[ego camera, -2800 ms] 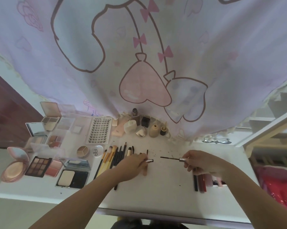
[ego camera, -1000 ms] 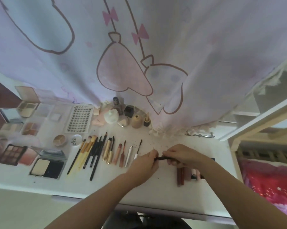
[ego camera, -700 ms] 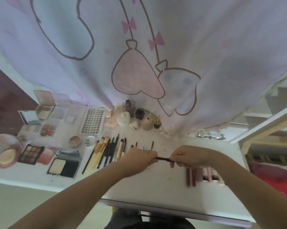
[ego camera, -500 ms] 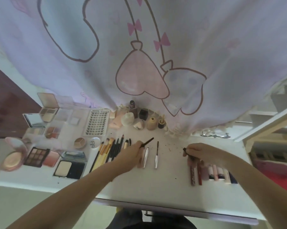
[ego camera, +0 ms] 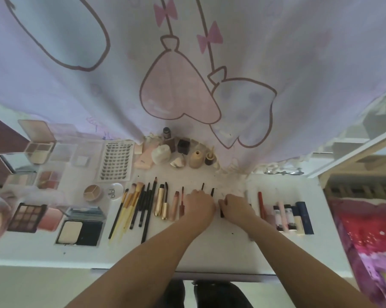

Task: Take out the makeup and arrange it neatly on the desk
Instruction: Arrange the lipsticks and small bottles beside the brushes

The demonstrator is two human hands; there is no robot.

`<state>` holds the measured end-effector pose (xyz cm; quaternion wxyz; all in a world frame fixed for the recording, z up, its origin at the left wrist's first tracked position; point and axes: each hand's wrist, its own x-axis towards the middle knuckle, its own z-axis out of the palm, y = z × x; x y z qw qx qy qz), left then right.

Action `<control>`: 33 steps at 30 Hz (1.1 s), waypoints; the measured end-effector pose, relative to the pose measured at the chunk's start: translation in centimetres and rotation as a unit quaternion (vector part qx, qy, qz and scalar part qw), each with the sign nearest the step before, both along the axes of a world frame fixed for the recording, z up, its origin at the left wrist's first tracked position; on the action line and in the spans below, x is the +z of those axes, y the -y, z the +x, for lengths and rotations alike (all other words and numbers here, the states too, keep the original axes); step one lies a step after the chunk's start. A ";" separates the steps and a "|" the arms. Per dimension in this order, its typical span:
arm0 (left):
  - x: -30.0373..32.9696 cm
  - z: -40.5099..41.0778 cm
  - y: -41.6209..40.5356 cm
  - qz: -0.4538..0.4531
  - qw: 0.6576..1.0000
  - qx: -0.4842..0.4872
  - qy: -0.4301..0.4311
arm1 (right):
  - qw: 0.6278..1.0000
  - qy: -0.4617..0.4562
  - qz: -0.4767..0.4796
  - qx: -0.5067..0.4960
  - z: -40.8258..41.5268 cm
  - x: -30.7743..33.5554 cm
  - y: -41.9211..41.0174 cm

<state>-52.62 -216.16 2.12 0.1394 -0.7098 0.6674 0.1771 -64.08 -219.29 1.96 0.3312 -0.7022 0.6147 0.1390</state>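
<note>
On the white desk (ego camera: 209,247) makeup lies in rows. My left hand (ego camera: 199,205) rests palm down in the middle of the row of wands and tubes, fingers curled over a thin mascara wand whose dark tip (ego camera: 212,191) pokes out beyond them. A second wand tip (ego camera: 202,186) shows beside it. My right hand (ego camera: 236,204) sits close to the right and grips a short dark tube (ego camera: 221,212) standing lengthwise on the desk. To the left lie brushes (ego camera: 132,207) and gold tubes (ego camera: 160,202).
Open palettes and compacts (ego camera: 26,216) and a lash box (ego camera: 115,161) fill the desk's left. Small bottles (ego camera: 183,152) stand at the back under a hanging curtain (ego camera: 187,63). A red pencil (ego camera: 261,205) and lip tubes (ego camera: 287,216) lie right. Red bedding (ego camera: 369,241) borders the desk.
The hands pulled the wand out of its dark tube and parted. Since then my left hand has lowered the wand into the row, and my right hand has come in beside it with the tube.
</note>
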 end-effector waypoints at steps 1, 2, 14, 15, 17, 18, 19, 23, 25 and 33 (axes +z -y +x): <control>-0.2 0.5 -0.1 0.000 1.000 -0.005 0.008 | 1.000 -0.008 -0.012 0.007 0.5 -0.3 -0.2; -0.4 0.9 -0.3 -0.001 1.000 -0.007 0.011 | 1.000 -0.010 -0.021 0.004 1.1 -0.4 -0.4; 0.6 2.8 -0.9 -0.095 0.993 0.001 -0.066 | 0.996 0.023 -0.080 0.013 1.9 1.1 0.5; 0.9 1.9 -0.8 -0.109 0.991 -0.013 -0.080 | 0.995 0.019 -0.097 0.000 0.7 1.4 1.2; 1.2 -0.6 -0.8 -0.123 0.985 -0.041 -0.113 | 0.993 0.009 -0.114 -0.032 -2.0 2.0 2.5; 1.1 -2.0 -0.9 -0.118 0.984 -0.049 -0.128 | 0.992 0.002 -0.117 -0.043 -3.3 2.1 3.0; 0.8 -3.5 -0.9 -0.102 0.984 -0.051 -0.138 | 0.992 -0.009 -0.113 -0.046 -4.3 2.0 3.4; -0.7 -7.5 -0.3 -0.029 0.989 0.006 -0.145 | 0.997 -0.031 -0.058 -0.038 -5.3 1.1 3.6; -1.3 -8.1 -0.2 -0.006 0.989 0.034 -0.144 | 0.998 -0.035 -0.041 -0.026 -4.9 0.7 3.4; -0.1 -4.7 -1.9 -0.054 0.978 0.027 -0.197 | 0.941 0.196 0.180 -0.208 -5.6 3.8 3.5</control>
